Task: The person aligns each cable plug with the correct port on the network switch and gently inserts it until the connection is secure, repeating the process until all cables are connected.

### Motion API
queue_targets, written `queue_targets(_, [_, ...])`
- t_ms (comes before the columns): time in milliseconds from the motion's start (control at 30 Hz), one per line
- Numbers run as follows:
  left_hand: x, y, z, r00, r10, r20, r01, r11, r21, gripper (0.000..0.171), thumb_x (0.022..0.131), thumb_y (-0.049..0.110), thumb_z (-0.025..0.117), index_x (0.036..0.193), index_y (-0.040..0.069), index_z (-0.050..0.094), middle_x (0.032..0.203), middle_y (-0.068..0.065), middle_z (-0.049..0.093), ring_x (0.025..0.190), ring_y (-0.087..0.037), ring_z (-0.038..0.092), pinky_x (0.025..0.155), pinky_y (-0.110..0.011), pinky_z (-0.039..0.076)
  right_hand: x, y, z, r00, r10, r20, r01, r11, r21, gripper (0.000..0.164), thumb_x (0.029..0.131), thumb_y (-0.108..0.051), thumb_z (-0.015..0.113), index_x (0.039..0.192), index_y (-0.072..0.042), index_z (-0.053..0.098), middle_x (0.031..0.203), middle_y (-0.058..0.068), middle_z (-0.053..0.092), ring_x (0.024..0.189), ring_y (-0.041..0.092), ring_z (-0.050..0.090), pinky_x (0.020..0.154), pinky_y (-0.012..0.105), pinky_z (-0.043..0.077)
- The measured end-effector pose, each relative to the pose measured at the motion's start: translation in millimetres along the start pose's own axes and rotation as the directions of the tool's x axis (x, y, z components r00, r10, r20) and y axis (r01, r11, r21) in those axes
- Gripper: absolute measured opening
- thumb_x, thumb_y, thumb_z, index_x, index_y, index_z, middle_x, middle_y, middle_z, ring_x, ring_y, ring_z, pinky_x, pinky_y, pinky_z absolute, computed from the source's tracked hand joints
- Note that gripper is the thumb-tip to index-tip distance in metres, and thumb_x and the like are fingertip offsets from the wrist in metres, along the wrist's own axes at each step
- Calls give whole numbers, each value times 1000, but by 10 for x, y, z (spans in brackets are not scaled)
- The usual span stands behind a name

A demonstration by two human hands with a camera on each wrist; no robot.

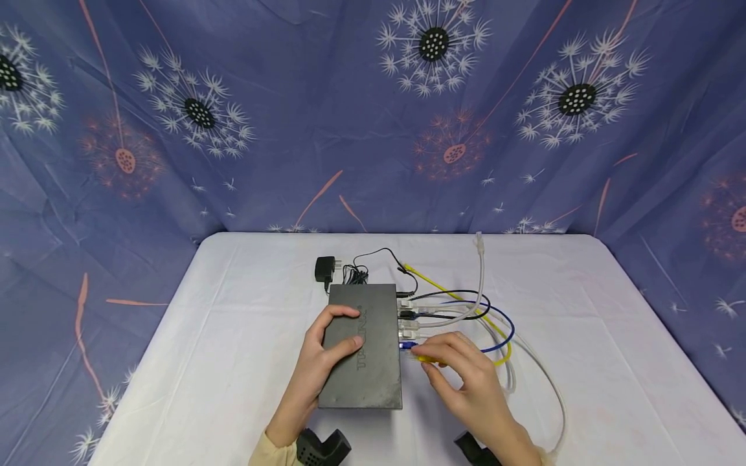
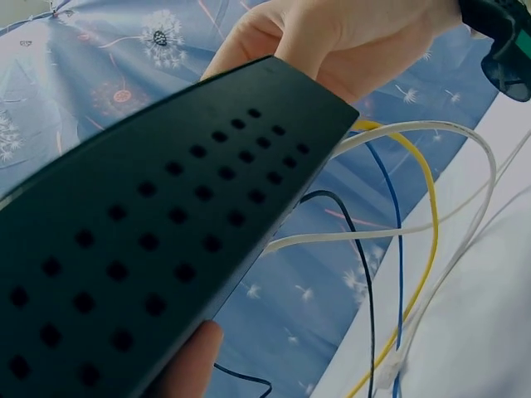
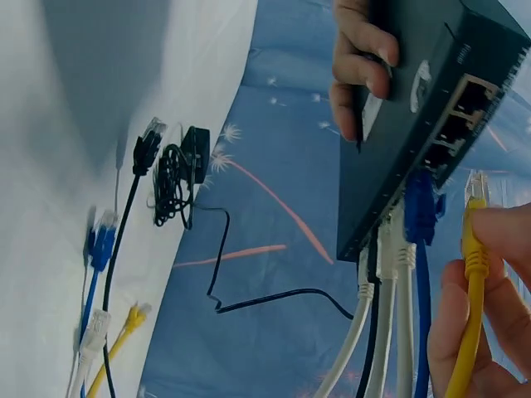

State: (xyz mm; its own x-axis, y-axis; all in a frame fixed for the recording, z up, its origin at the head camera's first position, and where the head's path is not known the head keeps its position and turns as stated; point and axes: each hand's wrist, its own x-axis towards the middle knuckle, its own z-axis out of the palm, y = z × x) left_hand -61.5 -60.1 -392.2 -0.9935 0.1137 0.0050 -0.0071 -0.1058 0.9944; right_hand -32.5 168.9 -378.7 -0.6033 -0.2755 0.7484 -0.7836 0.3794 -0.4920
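My left hand (image 1: 317,356) grips a dark grey network switch (image 1: 379,385), its thumb and a finger across the top and another finger at the perforated side in the left wrist view. With my right hand (image 1: 472,378) I pinch the yellow network cable (image 3: 475,249) just behind its clear plug. That plug is outside the switch, beside its port row. A blue cable's plug (image 3: 421,211) sits in a port, followed by white cables (image 3: 405,274) and a black one (image 3: 372,307). Several open ports (image 3: 456,128) show on the near side of the blue plug.
A black power adapter (image 1: 325,268) with coiled cord lies behind the switch on the white table (image 1: 233,323). Loose cable ends lie about: a black plug (image 3: 148,149), a blue plug (image 3: 104,245), a white plug (image 3: 95,327) and a yellow plug (image 3: 134,319). Cables loop rightward.
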Motion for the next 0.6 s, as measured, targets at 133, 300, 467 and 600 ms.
queue_targets(133, [9,19,5,1000,-2,-6,2,1000,-4,36,79,9,72,113,17,63,121,-7,52,106,-29,47,88,-42,36,20,-5,34,997,-54,-47,53,998,-28,21,97,-20,58,96,-3,69,91,4,67,81,16,58,74,18,45])
queue_targets(300, [18,36,11,1000,-8,-12,8,1000,-10,36,79,9,72,113,16,63,123,-7,51,106,-29,46,87,-42,35,22,-4,53,992,-105,-69,104,994,-17,16,95,-13,59,93,-1,68,90,6,65,83,19,59,81,19,44])
queue_targets(467, [22,40,19,1000,-8,-5,8,1000,-18,36,80,8,72,113,16,63,122,-7,51,106,-29,46,87,-42,36,11,2,63,991,-115,-74,113,993,-43,16,95,-12,58,93,-2,69,90,6,63,82,19,59,80,19,44])
queue_targets(600, [24,45,24,1000,-1,-1,1,1000,-19,36,79,8,72,113,16,63,120,-8,52,104,-29,47,86,-42,37,7,-1,69,990,-116,-77,110,990,-83,17,96,-14,57,92,-4,71,88,4,64,81,18,59,79,20,44])
